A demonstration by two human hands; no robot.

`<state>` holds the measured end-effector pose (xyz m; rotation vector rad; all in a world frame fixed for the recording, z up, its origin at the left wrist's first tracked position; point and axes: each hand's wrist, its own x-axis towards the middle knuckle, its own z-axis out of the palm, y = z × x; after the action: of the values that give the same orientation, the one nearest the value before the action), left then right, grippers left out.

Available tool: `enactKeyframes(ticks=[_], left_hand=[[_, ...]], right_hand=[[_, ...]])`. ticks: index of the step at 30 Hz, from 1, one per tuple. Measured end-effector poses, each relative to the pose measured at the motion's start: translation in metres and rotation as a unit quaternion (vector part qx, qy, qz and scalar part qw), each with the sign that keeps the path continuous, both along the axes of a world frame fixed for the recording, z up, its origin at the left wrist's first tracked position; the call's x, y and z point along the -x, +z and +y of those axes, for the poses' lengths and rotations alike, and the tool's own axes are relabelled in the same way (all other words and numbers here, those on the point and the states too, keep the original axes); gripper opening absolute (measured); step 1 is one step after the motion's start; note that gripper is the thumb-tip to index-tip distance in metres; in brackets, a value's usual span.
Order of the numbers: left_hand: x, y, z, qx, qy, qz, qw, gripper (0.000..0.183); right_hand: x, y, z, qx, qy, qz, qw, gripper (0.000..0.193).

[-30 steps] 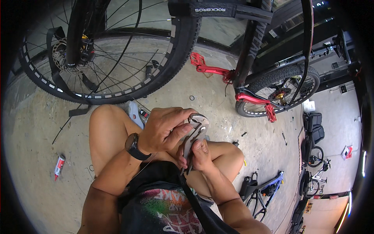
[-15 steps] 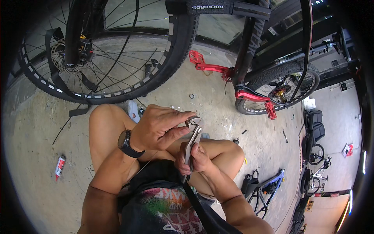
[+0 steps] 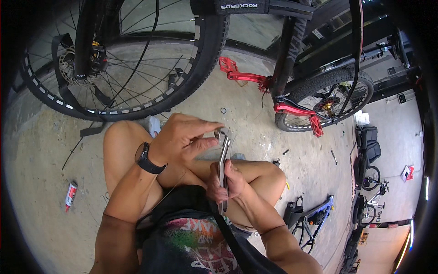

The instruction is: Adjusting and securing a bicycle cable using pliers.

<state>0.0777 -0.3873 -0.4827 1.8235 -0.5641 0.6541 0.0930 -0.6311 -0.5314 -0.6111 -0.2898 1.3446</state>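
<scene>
Up at 12 o'clock there's white lettering on a black bike bag (image 3: 244, 7), plus more printing on the shirt (image 3: 196, 242) at 6. Pliers (image 3: 225, 155) sit near dead center, head toward 12. Right hand (image 3: 232, 182) is wrapped round the handles; left hand (image 3: 180, 139) has thumb and forefinger around the head, can't tell if they're pinching.

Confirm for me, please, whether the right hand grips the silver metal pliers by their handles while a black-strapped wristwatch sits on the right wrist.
Not quite: the head view shows the black-strapped wristwatch on the left wrist, not the right. The right hand does grip the silver metal pliers by their handles.
</scene>
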Motion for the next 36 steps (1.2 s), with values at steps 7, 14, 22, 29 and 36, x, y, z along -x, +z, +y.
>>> enactKeyframes(ticks=[7, 14, 22, 29, 36], left_hand=[[0.0, -0.006, -0.009, 0.011, 0.08, -0.013, 0.997, 0.014], [0.007, -0.01, -0.046, 0.059, 0.123, -0.002, 0.991, 0.008], [0.011, -0.003, -0.058, 0.065, 0.165, -0.039, 0.983, 0.009], [0.015, 0.008, -0.071, 0.045, 0.244, -0.02, 0.969, 0.009], [0.001, 0.01, -0.08, 0.048, 0.25, -0.021, 0.967, 0.008]], right_hand=[[-0.021, 0.015, 0.003, 0.052, -0.116, -0.08, 0.989, 0.051], [-0.028, -0.015, 0.0, 0.148, -0.257, -0.354, 0.887, 0.041], [-0.036, -0.03, -0.001, 0.125, -0.29, -0.451, 0.835, 0.04], [-0.034, -0.032, 0.006, 0.129, -0.318, -0.461, 0.819, 0.042], [-0.037, -0.04, -0.004, 0.129, -0.335, -0.467, 0.808, 0.043]])
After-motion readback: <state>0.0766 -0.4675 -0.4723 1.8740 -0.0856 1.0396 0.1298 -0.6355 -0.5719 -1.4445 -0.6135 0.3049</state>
